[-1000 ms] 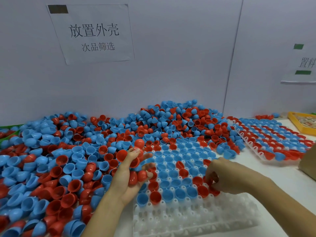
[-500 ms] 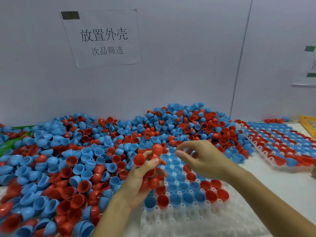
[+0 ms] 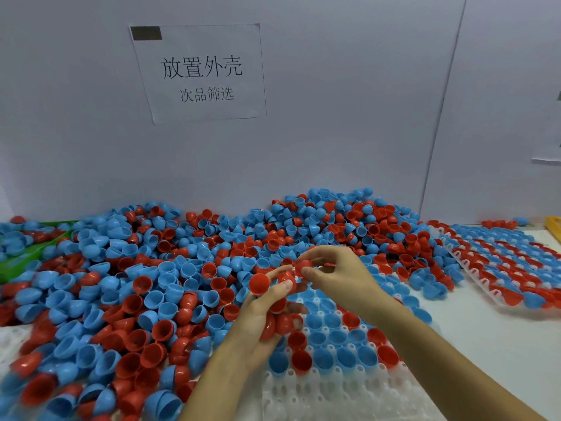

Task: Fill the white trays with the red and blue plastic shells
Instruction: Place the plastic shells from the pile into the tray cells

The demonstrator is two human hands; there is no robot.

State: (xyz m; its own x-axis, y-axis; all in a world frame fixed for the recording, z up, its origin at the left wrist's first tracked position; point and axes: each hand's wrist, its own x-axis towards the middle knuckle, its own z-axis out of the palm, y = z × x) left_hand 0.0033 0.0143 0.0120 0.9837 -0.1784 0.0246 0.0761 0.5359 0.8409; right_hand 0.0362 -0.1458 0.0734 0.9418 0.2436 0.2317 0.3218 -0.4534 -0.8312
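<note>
My left hand [image 3: 263, 311] is cupped palm up over the near white tray [image 3: 328, 393] and holds several red shells [image 3: 259, 284]. My right hand [image 3: 337, 276] meets it just above, its thumb and forefinger pinching one red shell [image 3: 304, 264] at the left fingertips. The tray's far rows carry red and blue shells [image 3: 334, 338], open side up; its near rows show bare sockets. A big loose heap of red and blue shells [image 3: 145, 287] spreads across the table to the left and behind.
A second white tray [image 3: 513, 268], filled with red and blue shells, lies at the right. A green bin edge [image 3: 27, 253] shows far left, a yellow container [image 3: 554, 229] far right. A white wall with a paper sign [image 3: 200, 72] stands behind the heap.
My right hand left the tray's right side, where it set a red shell, and rose to the left hand. It now pinches a red shell there. The camera view shifted left.
</note>
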